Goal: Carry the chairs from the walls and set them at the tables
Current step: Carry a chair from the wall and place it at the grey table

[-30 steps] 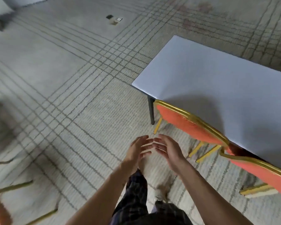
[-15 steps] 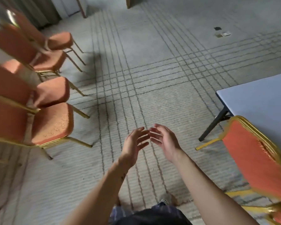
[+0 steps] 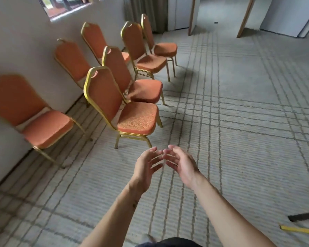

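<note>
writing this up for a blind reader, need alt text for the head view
Two empty hands, the left hand and right hand, reach forward with relaxed fingers, fingertips close together, over grey lined carpet. Ahead on the left, several orange chairs with gold frames stand along a white wall.

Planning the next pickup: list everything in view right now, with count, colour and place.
chairs: seven, orange with gold frames, left side; three by the wall, four in a row in front
wall: one, white, left
window: one, top left
curtain: one, grey-green, top centre
carpet: one, grey with darker grid lines, whole floor
wooden posts: two, brown, top right
dark leg: one, black, lower right edge
yellow leg: one, just below the dark leg
left hand: one, open and empty, centre
right hand: one, open and empty, beside the left
</note>
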The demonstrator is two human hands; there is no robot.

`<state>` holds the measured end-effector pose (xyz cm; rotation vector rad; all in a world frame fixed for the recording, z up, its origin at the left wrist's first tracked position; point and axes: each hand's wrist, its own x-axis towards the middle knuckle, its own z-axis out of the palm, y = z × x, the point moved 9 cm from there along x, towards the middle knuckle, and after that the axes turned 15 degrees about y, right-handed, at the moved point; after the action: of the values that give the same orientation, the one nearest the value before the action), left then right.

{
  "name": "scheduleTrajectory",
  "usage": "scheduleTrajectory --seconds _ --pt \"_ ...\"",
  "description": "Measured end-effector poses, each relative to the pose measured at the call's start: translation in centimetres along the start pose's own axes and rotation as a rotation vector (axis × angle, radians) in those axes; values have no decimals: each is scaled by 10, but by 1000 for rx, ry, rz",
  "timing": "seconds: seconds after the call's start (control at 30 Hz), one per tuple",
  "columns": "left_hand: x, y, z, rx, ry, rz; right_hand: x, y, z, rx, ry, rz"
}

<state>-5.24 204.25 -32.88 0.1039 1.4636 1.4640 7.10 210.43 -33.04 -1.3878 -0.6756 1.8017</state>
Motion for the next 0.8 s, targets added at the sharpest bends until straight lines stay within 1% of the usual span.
scheduleTrajectory --seconds 0.2,0.33,0.5,0.63,0.7,0.73,0.8 --pt "27 59 -119 -107 131 38 -3 44 126 -132 -85 19" --pt "47 81 -170 -177 205 32 2 58 186 -220 -132 13" --pt "86 117 -206 -257 262 56 28 68 250 -280 -200 20" --pt "129 152 -225 -254 332 90 73 67 303 -303 -238 10" --pt "152 171 -235 -243 369 108 95 66 337 -298 -252 25" --pt "173 189 -240 -238 389 121 111 64 366 -296 -269 34" --pt "187 205 -246 -231 395 122 119 64 390 -305 -285 34"
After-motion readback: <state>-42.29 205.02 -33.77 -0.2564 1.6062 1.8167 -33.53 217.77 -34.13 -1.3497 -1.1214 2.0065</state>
